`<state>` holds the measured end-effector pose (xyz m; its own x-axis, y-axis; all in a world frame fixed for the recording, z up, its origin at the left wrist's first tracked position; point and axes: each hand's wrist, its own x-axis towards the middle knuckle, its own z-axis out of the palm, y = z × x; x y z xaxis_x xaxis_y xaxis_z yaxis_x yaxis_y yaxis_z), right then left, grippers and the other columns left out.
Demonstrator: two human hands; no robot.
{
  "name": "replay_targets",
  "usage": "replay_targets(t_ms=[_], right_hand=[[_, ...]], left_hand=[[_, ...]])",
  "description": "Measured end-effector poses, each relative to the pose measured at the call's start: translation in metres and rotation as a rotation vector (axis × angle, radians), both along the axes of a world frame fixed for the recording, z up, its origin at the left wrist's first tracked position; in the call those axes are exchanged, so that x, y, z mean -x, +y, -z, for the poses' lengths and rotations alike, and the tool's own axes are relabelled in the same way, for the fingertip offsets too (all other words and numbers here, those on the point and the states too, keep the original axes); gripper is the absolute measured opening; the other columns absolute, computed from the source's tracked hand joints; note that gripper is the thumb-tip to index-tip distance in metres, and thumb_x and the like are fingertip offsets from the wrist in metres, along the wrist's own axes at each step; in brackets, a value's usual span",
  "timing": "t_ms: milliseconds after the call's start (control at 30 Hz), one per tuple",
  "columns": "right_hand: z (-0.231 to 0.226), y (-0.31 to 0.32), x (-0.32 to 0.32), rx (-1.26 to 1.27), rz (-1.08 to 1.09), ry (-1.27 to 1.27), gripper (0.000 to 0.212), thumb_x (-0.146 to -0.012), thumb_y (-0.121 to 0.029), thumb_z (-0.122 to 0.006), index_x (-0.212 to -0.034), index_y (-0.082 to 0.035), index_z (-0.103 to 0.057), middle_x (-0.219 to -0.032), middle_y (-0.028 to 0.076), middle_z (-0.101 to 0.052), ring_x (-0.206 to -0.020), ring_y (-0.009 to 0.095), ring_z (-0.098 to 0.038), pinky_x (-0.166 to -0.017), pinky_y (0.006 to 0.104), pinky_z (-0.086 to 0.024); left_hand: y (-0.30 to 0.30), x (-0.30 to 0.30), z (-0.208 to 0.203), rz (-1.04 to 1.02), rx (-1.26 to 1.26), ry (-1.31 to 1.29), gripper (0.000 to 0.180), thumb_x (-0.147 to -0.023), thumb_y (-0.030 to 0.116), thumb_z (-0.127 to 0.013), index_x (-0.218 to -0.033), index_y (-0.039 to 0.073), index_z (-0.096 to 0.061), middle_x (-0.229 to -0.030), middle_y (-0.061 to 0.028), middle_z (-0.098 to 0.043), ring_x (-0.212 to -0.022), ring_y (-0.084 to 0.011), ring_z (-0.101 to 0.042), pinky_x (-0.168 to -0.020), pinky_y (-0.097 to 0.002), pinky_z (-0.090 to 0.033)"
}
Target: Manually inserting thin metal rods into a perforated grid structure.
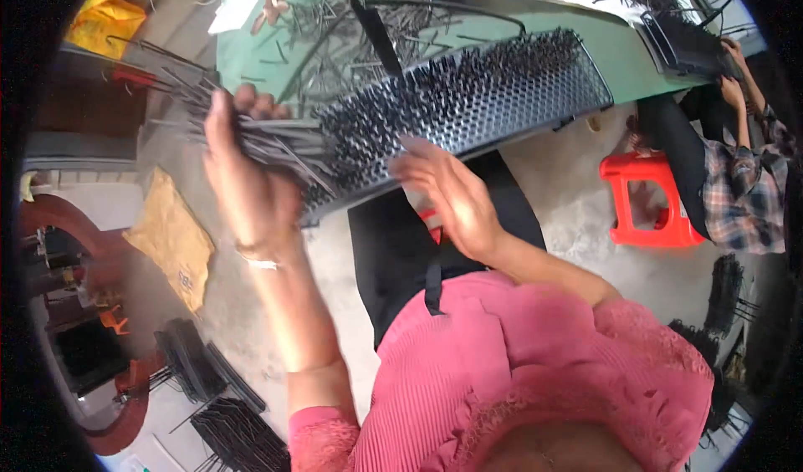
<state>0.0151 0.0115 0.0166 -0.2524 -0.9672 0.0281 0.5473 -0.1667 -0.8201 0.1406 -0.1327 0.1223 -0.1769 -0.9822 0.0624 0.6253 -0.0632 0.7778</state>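
Observation:
My left hand (251,167) is wrapped round a loose bundle of thin dark rods (288,133), at the left end of a long black perforated rack (535,96). Many short dark pieces (368,121) stand upright in the rack's holes, packed along its left part and far side. Bare holes show toward its near right. My right hand (456,196) is flat with its fingers stretched out, at the rack's near edge; it appears to hold nothing. Both hands are slightly blurred, and I cannot tell whether the right fingertips touch the rack.
A green table (627,62) carries scattered rods (335,29) and a black upright post (372,29). At right, another person (744,188) works at a similar rack (686,45), beside a red stool (652,204). Brown cardboard (176,238) and stacked dark rods (238,430) lie on the floor.

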Motion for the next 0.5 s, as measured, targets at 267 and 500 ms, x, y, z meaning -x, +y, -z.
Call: replay_targets(t_ms=[267, 500], right_hand=[[-0.009, -0.005, -0.017, -0.044, -0.136, -0.782, 0.056, -0.093, -0.049, -0.042, -0.128, -0.006, -0.044, -0.126, 0.013, -0.051, -0.117, 0.026, -0.048, -0.101, 0.0401, -0.039], [0.002, 0.030, -0.024, -0.153, 0.156, -0.323, 0.041, -0.098, -0.034, -0.040, -0.116, 0.000, -0.055, -0.103, 0.006, -0.061, -0.098, 0.012, -0.056, -0.089, 0.0278, -0.043]], left_hand=[[0.103, 0.022, 0.075, -0.046, -0.099, -0.100, 0.017, -0.089, 0.013, -0.059, -0.098, -0.001, -0.055, -0.083, -0.0059, -0.059, -0.073, -0.0140, -0.058, -0.065, -0.0264, -0.049], [0.137, 0.036, 0.107, 0.147, -0.248, -0.028, 0.016, -0.087, 0.006, -0.061, -0.102, 0.002, -0.056, -0.092, -0.0032, -0.061, -0.079, -0.0116, -0.058, -0.072, -0.0248, -0.049]])
